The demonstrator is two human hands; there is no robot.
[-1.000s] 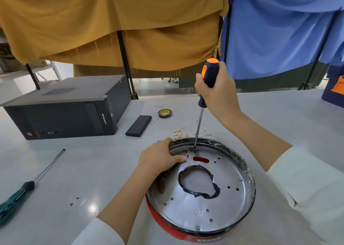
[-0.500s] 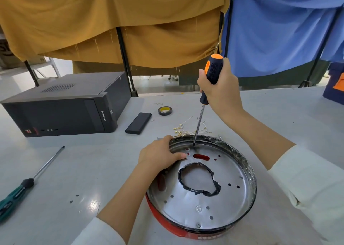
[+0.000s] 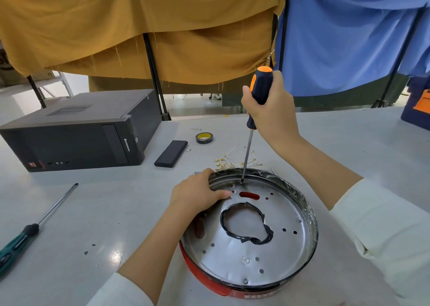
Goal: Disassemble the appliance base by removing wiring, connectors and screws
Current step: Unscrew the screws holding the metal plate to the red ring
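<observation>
R hand (image 3: 271, 117) fingers wrapped round screwdriver (image 3: 260, 91), tip on screw at far edge of base (image 3: 274, 254). L hand (image 3: 197, 195) fingers curled over rim, steadying. Base on tabletop (image 3: 116, 212). Wires (image 3: 232, 160) look out already, lying behind base. Approx 3 screws left, I reckon

You have the appliance base (image 3: 249, 236) near the tabletop's (image 3: 349, 147) front edge, loose wires (image 3: 232, 160) just behind it, the computer case (image 3: 76, 131) far left, and a spare screwdriver (image 3: 35, 224) front left.
</observation>
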